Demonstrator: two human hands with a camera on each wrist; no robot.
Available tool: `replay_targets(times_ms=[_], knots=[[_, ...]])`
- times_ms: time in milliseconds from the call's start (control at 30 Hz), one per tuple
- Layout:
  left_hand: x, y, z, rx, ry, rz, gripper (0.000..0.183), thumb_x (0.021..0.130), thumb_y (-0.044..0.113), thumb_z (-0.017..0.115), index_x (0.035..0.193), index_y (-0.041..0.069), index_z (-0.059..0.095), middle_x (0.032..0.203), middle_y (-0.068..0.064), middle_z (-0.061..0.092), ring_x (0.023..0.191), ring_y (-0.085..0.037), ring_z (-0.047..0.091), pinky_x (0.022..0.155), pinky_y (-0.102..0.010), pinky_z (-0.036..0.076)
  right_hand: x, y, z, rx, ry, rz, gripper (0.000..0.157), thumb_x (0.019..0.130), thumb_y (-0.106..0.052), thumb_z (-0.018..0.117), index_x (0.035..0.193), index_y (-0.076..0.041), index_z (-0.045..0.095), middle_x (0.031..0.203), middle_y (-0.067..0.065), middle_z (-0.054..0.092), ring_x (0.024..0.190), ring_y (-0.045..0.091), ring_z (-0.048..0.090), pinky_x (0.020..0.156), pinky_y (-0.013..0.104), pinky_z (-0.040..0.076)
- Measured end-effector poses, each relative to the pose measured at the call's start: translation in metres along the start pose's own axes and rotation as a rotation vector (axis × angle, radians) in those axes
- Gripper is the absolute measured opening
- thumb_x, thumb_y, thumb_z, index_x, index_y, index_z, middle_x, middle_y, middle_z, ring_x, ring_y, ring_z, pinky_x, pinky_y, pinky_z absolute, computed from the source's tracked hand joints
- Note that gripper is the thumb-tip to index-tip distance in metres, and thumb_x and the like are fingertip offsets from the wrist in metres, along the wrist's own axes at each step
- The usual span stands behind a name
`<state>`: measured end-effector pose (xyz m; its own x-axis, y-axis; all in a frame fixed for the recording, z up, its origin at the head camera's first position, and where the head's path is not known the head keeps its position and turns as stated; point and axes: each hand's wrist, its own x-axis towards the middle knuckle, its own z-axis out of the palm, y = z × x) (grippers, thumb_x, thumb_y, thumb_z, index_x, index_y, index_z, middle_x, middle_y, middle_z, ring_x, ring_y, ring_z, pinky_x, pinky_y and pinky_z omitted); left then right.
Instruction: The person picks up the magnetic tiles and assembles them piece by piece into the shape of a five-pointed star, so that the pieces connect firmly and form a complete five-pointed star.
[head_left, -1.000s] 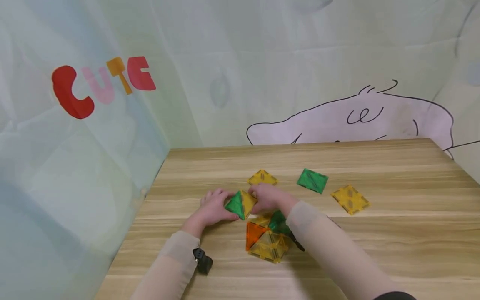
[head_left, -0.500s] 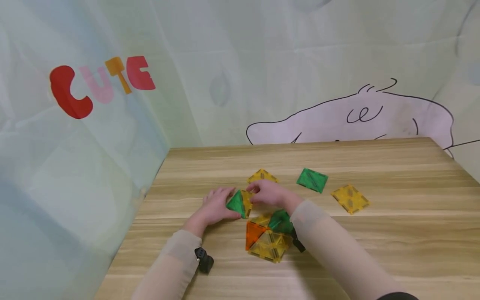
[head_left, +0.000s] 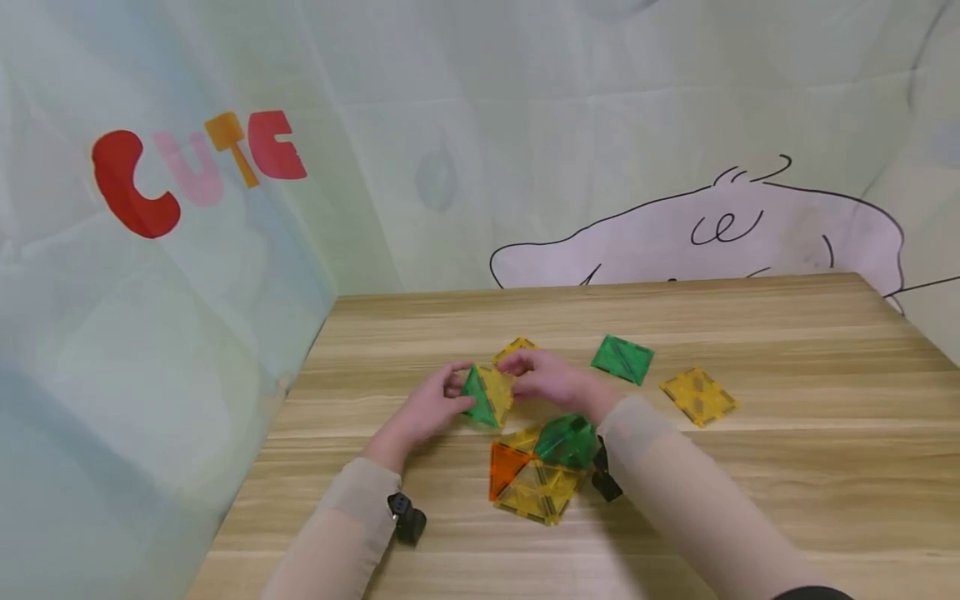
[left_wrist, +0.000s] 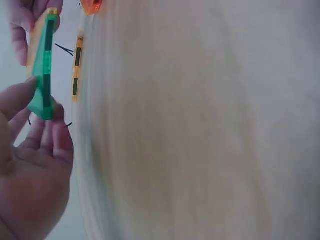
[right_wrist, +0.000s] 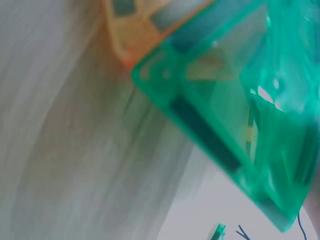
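Observation:
My left hand pinches a green triangular magnetic tile between thumb and fingers. Edge to edge with it is a yellow triangular magnetic tile, whose far side my right hand pinches. In the left wrist view the joined green tile is tilted up, clear of the table. Just nearer to me sits a cluster of magnetic tiles, with an orange triangle, yellow triangles and raised green pieces. The right wrist view is filled by a green tile of that cluster.
Behind my hands lies a yellow tile, partly covered by the right hand. A green tile and another yellow tile lie flat to the right. The wooden table ends at a printed cloth backdrop.
The joined green and yellow tiles have moved slightly up and away from the cluster in both hands. My right forearm has shifted right, uncovering more of the cluster's green pieces.

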<state>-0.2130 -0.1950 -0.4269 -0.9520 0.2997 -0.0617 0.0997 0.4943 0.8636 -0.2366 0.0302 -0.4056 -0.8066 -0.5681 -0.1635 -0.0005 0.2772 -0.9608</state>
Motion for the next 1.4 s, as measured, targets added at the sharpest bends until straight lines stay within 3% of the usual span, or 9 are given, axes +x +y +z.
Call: replay_targets(times_ms=[133,367,500,667,900,1133,1400], knots=[[0.0,0.004,-0.001,-0.094,-0.008,0.02,0.052,0.087,0.002,0.062,0.135,0.004,0.043,0.107,-0.015,0.059,0.091,-0.021,0.057,0.082,-0.033,0.047,-0.005,0.001,-0.007,0.072,-0.055,-0.003,0.038,0.083,0.004,0.056,0.12,0.003,0.051,0.108,0.015,0.048,0.092,0.024,0.055,0.083,0.034,0.05],[0.001,0.005,0.001,-0.288,-0.097,0.069,0.047,0.088,-0.002,0.058,0.132,-0.001,0.04,0.105,-0.019,0.062,0.089,-0.019,0.061,0.081,-0.031,0.049,-0.01,0.003,-0.016,0.204,-0.147,0.031,0.032,0.084,0.009,0.051,0.116,0.005,0.045,0.104,0.015,0.048,0.086,0.023,0.056,0.082,0.039,0.051],[0.001,0.006,0.003,-0.36,-0.131,0.081,0.045,0.088,-0.005,0.057,0.129,-0.002,0.039,0.102,-0.016,0.062,0.089,-0.018,0.06,0.08,-0.029,0.049,-0.012,0.002,-0.019,0.173,-0.151,0.057,0.028,0.085,0.007,0.052,0.113,0.003,0.046,0.101,0.015,0.049,0.084,0.023,0.056,0.081,0.041,0.051],[0.0,0.008,0.008,-0.433,-0.166,0.076,0.043,0.087,-0.008,0.055,0.126,-0.001,0.039,0.101,-0.012,0.059,0.089,-0.017,0.058,0.079,-0.027,0.049,-0.014,-0.001,-0.023,0.053,-0.143,0.089,0.022,0.088,0.002,0.053,0.11,-0.001,0.048,0.101,0.013,0.05,0.088,0.023,0.055,0.081,0.04,0.051],[0.001,0.011,0.015,-0.439,-0.202,0.069,0.041,0.087,-0.008,0.055,0.124,0.0,0.038,0.103,-0.018,0.057,0.088,-0.016,0.058,0.079,-0.027,0.049,-0.015,-0.001,-0.025,-0.109,-0.138,0.091,0.016,0.088,0.0,0.057,0.103,-0.004,0.053,0.099,0.011,0.057,0.089,0.022,0.055,0.076,0.033,0.048],[0.003,0.012,0.021,-0.369,-0.195,0.074,0.041,0.086,-0.008,0.056,0.122,0.001,0.038,0.101,-0.017,0.056,0.089,-0.017,0.056,0.081,-0.028,0.048,-0.015,0.0,-0.023,-0.217,-0.123,0.094,0.015,0.088,0.0,0.059,0.1,-0.005,0.055,0.098,0.009,0.057,0.086,0.021,0.053,0.068,0.029,0.046],[0.006,0.01,0.027,-0.304,-0.214,0.08,0.038,0.085,-0.008,0.058,0.118,0.0,0.041,0.098,-0.014,0.058,0.088,-0.017,0.057,0.078,-0.029,0.049,-0.015,0.003,-0.023,-0.311,-0.136,0.101,0.013,0.088,-0.005,0.061,0.1,-0.006,0.056,0.096,0.007,0.057,0.087,0.02,0.052,0.073,0.029,0.046]])
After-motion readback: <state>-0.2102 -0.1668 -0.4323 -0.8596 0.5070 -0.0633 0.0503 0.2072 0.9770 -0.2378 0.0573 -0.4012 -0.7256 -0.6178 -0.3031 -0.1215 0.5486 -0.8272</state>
